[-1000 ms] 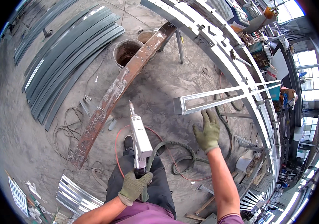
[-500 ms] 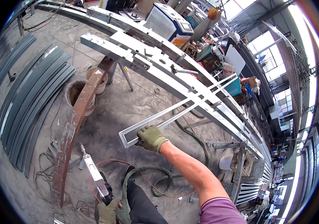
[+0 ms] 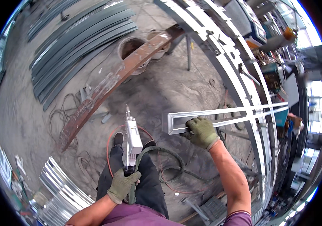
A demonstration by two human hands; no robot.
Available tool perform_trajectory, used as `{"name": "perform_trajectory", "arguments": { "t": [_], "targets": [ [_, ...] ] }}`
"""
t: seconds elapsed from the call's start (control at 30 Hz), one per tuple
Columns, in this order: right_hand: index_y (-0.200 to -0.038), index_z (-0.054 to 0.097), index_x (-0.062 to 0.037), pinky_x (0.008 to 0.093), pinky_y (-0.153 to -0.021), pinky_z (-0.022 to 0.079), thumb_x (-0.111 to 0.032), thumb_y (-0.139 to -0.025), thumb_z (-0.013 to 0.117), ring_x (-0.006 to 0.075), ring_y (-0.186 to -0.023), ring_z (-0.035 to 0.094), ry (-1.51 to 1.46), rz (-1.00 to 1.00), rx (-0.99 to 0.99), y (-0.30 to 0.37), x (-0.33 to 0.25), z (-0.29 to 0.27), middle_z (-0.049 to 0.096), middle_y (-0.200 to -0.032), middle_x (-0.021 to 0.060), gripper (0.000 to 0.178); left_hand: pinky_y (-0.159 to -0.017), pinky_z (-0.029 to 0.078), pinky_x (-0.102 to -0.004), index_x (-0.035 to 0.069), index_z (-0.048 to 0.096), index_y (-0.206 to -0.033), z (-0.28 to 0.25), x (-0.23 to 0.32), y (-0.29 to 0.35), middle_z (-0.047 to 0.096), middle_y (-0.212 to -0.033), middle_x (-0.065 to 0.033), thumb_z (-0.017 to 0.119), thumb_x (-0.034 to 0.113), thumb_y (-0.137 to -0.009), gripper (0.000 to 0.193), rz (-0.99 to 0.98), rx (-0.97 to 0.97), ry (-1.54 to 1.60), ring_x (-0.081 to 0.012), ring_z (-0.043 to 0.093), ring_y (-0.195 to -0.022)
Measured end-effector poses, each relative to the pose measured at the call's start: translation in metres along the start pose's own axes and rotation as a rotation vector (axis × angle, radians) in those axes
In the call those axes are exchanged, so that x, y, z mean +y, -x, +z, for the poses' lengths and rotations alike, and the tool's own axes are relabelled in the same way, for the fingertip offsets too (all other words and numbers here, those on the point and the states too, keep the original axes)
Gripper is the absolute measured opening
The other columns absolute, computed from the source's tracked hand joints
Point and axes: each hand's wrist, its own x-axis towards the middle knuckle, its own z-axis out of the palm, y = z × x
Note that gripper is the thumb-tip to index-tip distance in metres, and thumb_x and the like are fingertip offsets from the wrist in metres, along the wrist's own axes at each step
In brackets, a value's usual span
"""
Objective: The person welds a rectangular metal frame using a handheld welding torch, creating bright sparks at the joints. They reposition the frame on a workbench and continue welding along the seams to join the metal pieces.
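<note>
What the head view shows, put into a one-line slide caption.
Gloved left hand holds a silver handheld tool; gloved right hand grips a narrow metal frame.

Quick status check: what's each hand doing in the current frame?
Left hand: closed, holding the silver handheld tool by its black grip.
Right hand: closed, fingers curled over the near bar of the narrow metal frame.

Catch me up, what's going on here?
A person stands with both hands gloved. The left hand grips a white handheld tool, its pointed nozzle aimed ahead and clear of the metalwork. The right hand holds a long, narrow metal frame near its closed end, while the frame's other end crosses over the curved metal beams on the right. A brown beam stands ahead to the left.
</note>
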Motion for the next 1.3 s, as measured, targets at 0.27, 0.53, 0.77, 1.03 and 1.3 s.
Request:
{"name": "perform_trajectory", "arguments": {
  "t": [0.27,0.53,0.77,1.03,1.3],
  "targets": [
    [-0.096,0.077,-0.0089,0.0458,-0.074,0.055,-0.034,-0.079,0.093,0.0332,-0.084,0.072,-0.047,-0.08,0.063,-0.026,0.009,-0.037,0.075,-0.087,0.0081,0.035,-0.06,0.056,-0.0325,0.001,0.07,-0.099,-0.008,-0.045,-0.014,0.071,-0.076,-0.0055,0.075,0.013,-0.101,0.013,-0.029,0.075,0.257,-0.0146,0.068,-0.065],
    [-0.106,0.079,-0.0052,0.0489,-0.08,0.057,-0.042,-0.087,0.089,0.0389,-0.091,0.074,-0.178,0.002,-0.022,-0.038,0.013,-0.031,0.077,-0.095,0.0159,0.043,-0.06,0.055,-0.0306,0.001,0.068,-0.102,-0.015,-0.05,-0.017,0.071,-0.077,-0.005,0.077,0.014,-0.101,0.015,-0.041,0.101,0.292,-0.0136,0.067,-0.065],
    [-0.115,0.08,0.0003,0.0476,-0.09,0.059,-0.059,-0.089,0.083,0.0419,-0.104,0.077,-0.245,0.07,-0.304,-0.037,0.013,-0.009,0.08,-0.107,0.0232,0.065,-0.063,0.056,-0.0306,0.0,0.067,-0.105,-0.018,-0.05,-0.019,0.071,-0.081,-0.006,0.077,0.013,-0.102,0.017,-0.07,0.105,0.274,-0.0139,0.067,-0.068],
    [-0.116,0.08,0.0012,0.0476,-0.092,0.059,-0.061,-0.086,0.084,0.0415,-0.105,0.077,-0.227,0.245,-0.536,-0.039,0.006,0.003,0.08,-0.108,0.0241,0.069,-0.065,0.054,-0.0299,-0.001,0.066,-0.106,-0.023,-0.055,-0.023,0.069,-0.08,-0.0042,0.081,0.017,-0.1,0.024,-0.062,0.08,0.292,-0.0122,0.066,-0.069],
    [-0.114,0.08,-0.0004,0.0476,-0.098,0.057,-0.055,-0.084,0.087,0.0407,-0.109,0.074,-0.265,0.242,-0.356,-0.024,0.004,0.014,0.079,-0.11,0.0207,0.063,-0.066,0.056,-0.0295,0.001,0.067,-0.103,-0.031,-0.059,-0.024,0.07,-0.082,-0.0044,0.078,0.018,-0.102,0.021,-0.082,0.036,0.141,-0.0121,0.067,-0.071]
  ]
}}
